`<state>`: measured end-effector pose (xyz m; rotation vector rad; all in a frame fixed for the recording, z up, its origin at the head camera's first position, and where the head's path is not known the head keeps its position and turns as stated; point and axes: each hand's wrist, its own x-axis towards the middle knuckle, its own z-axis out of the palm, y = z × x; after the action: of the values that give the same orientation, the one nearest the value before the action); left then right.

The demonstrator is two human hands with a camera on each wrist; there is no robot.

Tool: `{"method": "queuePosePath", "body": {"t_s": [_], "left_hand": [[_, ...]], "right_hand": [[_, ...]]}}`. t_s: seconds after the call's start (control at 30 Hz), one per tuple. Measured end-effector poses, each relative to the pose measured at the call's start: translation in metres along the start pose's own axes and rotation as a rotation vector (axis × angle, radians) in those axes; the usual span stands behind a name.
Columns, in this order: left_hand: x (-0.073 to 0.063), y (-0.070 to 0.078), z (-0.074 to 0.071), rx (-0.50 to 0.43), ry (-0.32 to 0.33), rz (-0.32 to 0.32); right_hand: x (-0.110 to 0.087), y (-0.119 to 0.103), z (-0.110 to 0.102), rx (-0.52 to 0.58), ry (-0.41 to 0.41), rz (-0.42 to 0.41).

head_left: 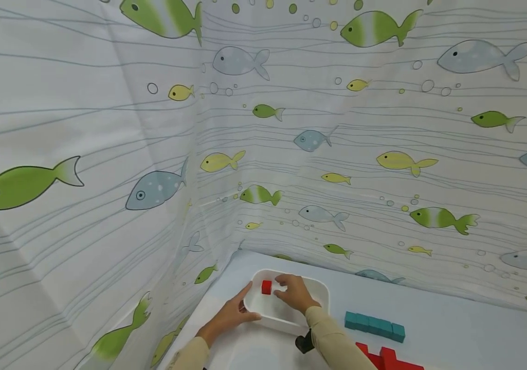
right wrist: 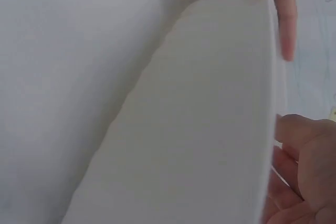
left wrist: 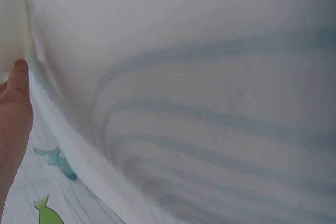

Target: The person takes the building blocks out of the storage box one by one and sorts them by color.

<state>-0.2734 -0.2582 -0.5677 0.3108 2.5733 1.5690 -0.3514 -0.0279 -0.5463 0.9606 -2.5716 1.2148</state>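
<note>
A red cube [head_left: 266, 287] lies in the left part of a white plastic tray [head_left: 286, 325], on the tray's floor. My left hand [head_left: 233, 314] rests against the tray's left end, thumb along the near side and index finger along the left rim. My right hand [head_left: 296, 293] reaches into the tray from the right, thumb and fingers apart just right of the cube, with a gap between. In the right wrist view the tray wall [right wrist: 194, 114] hides the cube and part of the right hand [right wrist: 310, 166]. The left wrist view catches only the edge of the left hand [left wrist: 14, 114].
To the right of the tray a row of teal blocks [head_left: 374, 326] lies on the white table [head_left: 453, 329]. Several red blocks [head_left: 388, 358] sit nearer, partly cut off by the frame. Fish-patterned curtains [head_left: 319, 154] hang behind and to the left.
</note>
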Motion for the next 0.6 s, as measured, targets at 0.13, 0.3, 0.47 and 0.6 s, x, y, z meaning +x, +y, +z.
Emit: {"method": "queuePosePath", "body": {"t_s": [0.13, 0.3, 0.47, 0.6], "left_hand": [[-0.002, 0.002, -0.001, -0.004, -0.002, 0.001], [-0.006, 0.002, -0.002, 0.002, 0.014, -0.025], [-0.005, -0.001, 0.0, -0.011, 0.023, -0.02], [-0.004, -0.003, 0.002, -0.024, 0.03, -0.016]], "right_hand": [[0.003, 0.001, 0.015, 0.026, 0.038, 0.009], [0.008, 0.0, 0.028, 0.018, 0.055, -0.004], [0.015, 0.004, 0.035, -0.032, 0.033, 0.037], [0.018, 0.008, 0.039, -0.003, 0.036, 0.074]]}}
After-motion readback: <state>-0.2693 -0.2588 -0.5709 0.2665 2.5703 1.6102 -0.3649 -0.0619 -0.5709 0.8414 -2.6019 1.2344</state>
